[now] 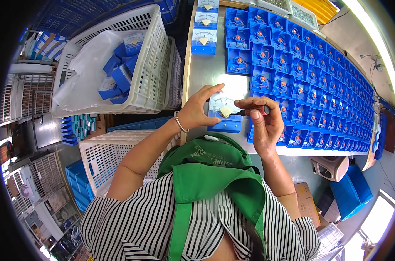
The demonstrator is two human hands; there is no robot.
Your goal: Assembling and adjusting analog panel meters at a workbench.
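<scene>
Head view: the left hand (197, 111) is curled around the side of a small square meter with a white dial face and a blue plastic base (224, 114), holding it in place. The right hand (263, 124) pinches a small screwdriver with a dark red handle (255, 110), and its tip touches the front of this meter. The meter sits on the grey metal table (208, 71), near the table's front edge.

Farther back on the table from this meter, three more white-faced meters (204, 41) stand in a line, one behind the other. Just right of the meter, many open blue plastic cases with orange and copper parts inside (289, 61) lie in rows; there are too many to count, and they go all the way to the table's right end.

Left of the table sits a white plastic basket with holes (156, 65). It holds a clear plastic bag (86, 76) with a pile of blue meter parts (119, 76) in it; I cannot count them. A second white plastic basket (108, 158) stands lower down, in front of the first one. What is in it I cannot tell.
</scene>
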